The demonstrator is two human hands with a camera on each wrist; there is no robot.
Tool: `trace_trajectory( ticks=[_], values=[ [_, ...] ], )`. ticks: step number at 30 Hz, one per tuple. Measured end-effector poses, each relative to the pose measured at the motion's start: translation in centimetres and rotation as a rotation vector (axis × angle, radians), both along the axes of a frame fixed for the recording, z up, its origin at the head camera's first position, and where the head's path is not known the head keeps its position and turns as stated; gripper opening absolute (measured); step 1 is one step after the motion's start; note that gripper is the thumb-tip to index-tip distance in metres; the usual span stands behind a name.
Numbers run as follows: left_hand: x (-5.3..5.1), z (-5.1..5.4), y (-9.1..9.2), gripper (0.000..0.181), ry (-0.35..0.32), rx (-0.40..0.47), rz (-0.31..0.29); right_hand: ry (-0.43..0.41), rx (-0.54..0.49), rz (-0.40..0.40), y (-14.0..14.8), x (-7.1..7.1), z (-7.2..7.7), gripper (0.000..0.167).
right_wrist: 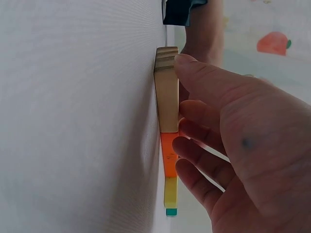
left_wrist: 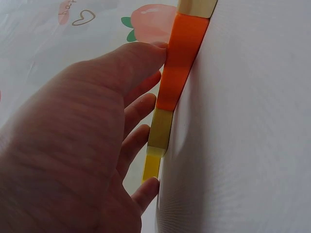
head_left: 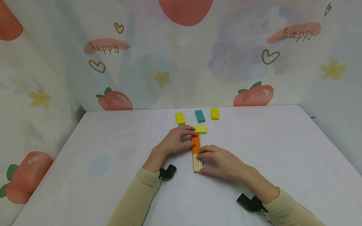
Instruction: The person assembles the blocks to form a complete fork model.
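Note:
An orange block (head_left: 195, 143) lies end to end with a plain wooden block (head_left: 197, 164) nearer the person, and a yellow block (head_left: 200, 129) lies crosswise at its far end. My left hand (head_left: 177, 141) touches the orange block and reaches over the yellow one's left part, fingers loosely bent. My right hand (head_left: 223, 161) touches the wooden block from the right, thumb near its near end. In the left wrist view the thumb of my left hand (left_wrist: 82, 116) meets the orange block (left_wrist: 182, 63); in the right wrist view the thumb of my right hand (right_wrist: 257, 131) touches the wooden block (right_wrist: 167, 99).
Behind the row lie a yellow block (head_left: 180, 119), a teal block (head_left: 200, 116) and another yellow block (head_left: 215, 113). A white cloth covers the table (head_left: 85, 144), and a printed curtain (head_left: 181, 62) stands behind its back edge.

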State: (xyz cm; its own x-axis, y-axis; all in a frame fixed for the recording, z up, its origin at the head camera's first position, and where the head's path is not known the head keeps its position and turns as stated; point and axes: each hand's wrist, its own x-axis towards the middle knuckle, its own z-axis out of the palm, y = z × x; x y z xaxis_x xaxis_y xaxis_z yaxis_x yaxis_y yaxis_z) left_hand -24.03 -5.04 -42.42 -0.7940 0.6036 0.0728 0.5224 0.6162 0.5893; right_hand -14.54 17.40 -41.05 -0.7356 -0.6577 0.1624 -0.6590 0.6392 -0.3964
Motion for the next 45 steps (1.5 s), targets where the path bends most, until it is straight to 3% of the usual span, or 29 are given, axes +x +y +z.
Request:
trace_trajectory(
  ticks=[45],
  values=[
    [0.53, -0.01, 0.12, 0.035, -0.035, -0.01, 0.02, -0.037, -0.01, 0.015, -0.29, 0.45, 0.45, 0.037]
  ],
)
